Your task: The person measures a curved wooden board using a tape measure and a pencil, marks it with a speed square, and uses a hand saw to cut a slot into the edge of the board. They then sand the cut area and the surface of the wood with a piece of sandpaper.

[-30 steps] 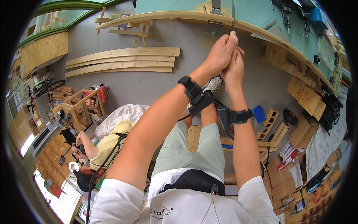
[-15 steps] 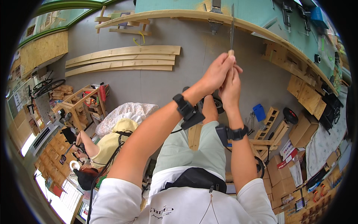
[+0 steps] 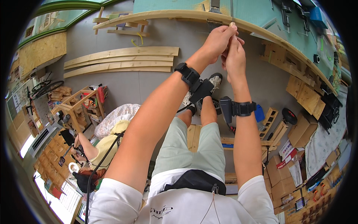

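The bench [image 3: 261, 7] is teal with a pale wood edge, the floor [image 3: 149, 33] is grey, the planks [image 3: 119, 61] are light yellow wood, the wrist straps [image 3: 188, 74] are black, the shorts [image 3: 194, 149] are pale green, and the shirt [image 3: 179, 209] is white.

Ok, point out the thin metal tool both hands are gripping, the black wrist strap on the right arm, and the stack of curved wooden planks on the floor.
thin metal tool [image 3: 232, 13], head view, on its shaft above the hands.
black wrist strap [image 3: 244, 108], head view, on the band.
curved wooden planks [image 3: 123, 59], head view, mid-stack.
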`<action>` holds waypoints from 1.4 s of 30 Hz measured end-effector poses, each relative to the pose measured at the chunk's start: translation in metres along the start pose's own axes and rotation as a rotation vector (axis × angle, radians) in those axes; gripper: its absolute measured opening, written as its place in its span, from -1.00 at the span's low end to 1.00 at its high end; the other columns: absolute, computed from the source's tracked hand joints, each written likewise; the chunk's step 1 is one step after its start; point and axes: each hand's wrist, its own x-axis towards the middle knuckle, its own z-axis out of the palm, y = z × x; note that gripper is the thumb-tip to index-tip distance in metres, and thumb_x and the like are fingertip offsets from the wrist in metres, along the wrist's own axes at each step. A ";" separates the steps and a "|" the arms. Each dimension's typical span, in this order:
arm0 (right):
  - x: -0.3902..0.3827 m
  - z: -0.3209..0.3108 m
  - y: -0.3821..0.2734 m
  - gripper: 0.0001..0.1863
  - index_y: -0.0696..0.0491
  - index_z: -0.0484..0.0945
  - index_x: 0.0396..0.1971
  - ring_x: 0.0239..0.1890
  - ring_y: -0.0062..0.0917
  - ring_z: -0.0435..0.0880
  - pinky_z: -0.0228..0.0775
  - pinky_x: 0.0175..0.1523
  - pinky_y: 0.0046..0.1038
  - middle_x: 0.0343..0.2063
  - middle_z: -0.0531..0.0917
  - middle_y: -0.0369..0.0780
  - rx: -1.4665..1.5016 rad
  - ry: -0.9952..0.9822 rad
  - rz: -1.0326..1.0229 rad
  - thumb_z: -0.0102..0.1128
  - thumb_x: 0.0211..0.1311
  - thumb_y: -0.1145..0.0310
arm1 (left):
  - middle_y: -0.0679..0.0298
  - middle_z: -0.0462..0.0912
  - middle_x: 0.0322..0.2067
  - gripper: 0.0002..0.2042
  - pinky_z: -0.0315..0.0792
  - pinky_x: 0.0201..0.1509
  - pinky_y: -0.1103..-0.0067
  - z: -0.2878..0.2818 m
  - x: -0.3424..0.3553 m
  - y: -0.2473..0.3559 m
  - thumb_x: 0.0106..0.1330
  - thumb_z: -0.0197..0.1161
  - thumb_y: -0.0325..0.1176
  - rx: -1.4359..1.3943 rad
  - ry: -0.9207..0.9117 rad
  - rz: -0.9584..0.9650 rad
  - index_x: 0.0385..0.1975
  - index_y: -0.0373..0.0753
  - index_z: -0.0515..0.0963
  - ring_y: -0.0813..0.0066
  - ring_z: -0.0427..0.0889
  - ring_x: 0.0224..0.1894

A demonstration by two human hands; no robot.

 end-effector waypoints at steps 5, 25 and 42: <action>0.000 -0.001 0.016 -0.52 0.01 0.55 -0.11 -0.74 -0.78 0.27 0.04 -0.67 -0.61 -0.67 0.36 -0.46 0.001 0.038 -0.071 -0.18 0.64 -0.10 | 0.13 0.78 -0.21 -0.63 0.55 -0.33 0.55 0.005 -0.003 -0.011 0.60 0.00 -0.06 0.014 0.013 0.019 -0.05 -0.28 0.50 0.48 0.70 -0.30; -0.071 -0.013 0.058 -0.49 0.07 0.54 0.05 -0.70 -0.84 0.28 0.07 -0.66 -0.65 -0.64 0.40 -0.48 -0.027 0.068 0.020 -0.20 0.66 -0.07 | 0.08 0.76 -0.20 -0.63 0.56 -0.18 0.56 0.004 -0.060 -0.068 0.61 -0.01 -0.05 0.041 0.019 0.018 -0.08 -0.30 0.46 0.48 0.68 -0.22; -0.056 -0.017 0.054 -0.43 0.11 0.49 0.18 -0.60 -0.76 0.35 0.14 -0.56 -0.58 -0.53 0.48 -0.39 -0.108 0.079 -0.078 -0.19 0.65 -0.10 | 0.08 0.75 -0.23 -0.66 0.56 -0.08 0.51 0.007 -0.049 -0.061 0.62 -0.02 -0.07 -0.006 0.010 0.010 -0.12 -0.28 0.46 0.45 0.67 -0.18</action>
